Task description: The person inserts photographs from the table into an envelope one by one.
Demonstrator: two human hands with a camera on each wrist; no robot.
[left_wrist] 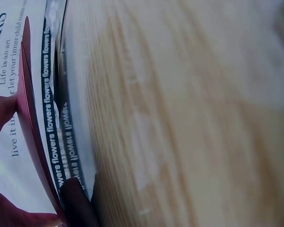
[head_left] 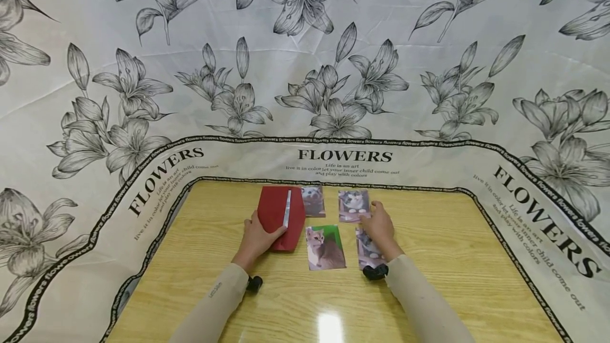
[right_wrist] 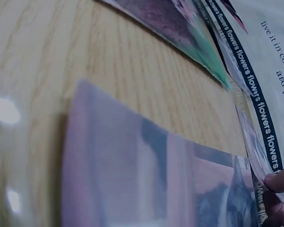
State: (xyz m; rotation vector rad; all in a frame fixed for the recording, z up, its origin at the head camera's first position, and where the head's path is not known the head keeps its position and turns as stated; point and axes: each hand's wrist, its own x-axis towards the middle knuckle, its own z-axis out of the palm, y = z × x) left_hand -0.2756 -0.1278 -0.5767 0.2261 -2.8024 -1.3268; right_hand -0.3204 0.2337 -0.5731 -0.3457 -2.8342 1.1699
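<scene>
My left hand (head_left: 256, 240) grips a red envelope (head_left: 274, 206), its thumb lying across the front near a pale strip. In the left wrist view the envelope (left_wrist: 32, 127) stands edge-on, lifted from the table, between thumb and fingers. My right hand (head_left: 380, 229) pinches the lower right part of a cat photo (head_left: 353, 202) at the back right. Beneath that hand and wrist lies another cat photo (head_left: 364, 258), partly covered. A photo of a brown cat on green (head_left: 326, 250) lies between the hands. Behind it, a grey cat photo (head_left: 314, 202) is partly hidden by the envelope.
The wooden table (head_left: 200, 258) carries the photos. White cloth (head_left: 343, 165) printed with flowers and lettering hangs around its back and sides. Each wrist wears a black device, such as the right wrist camera (head_left: 375, 272).
</scene>
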